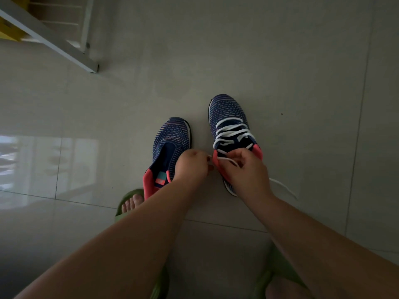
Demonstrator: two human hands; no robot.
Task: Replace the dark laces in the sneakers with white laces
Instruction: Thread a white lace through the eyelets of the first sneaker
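Note:
Two blue knit sneakers with coral heels stand on the tiled floor. The right sneaker (228, 113) carries a white lace (232, 131) threaded through several rows. The left sneaker (172, 137) has no lace in it. My left hand (191, 164) pinches one end of the white lace beside the right sneaker's collar. At the top eyelets my right hand (244, 167) holds the lace, and a loose end (285, 187) trails on the floor behind it. No dark lace is in view.
My feet in green slippers (127, 201) sit close below the sneakers. A white metal frame (54, 42) stands at the upper left. Grey floor tiles (302, 61) stretch out ahead and to both sides.

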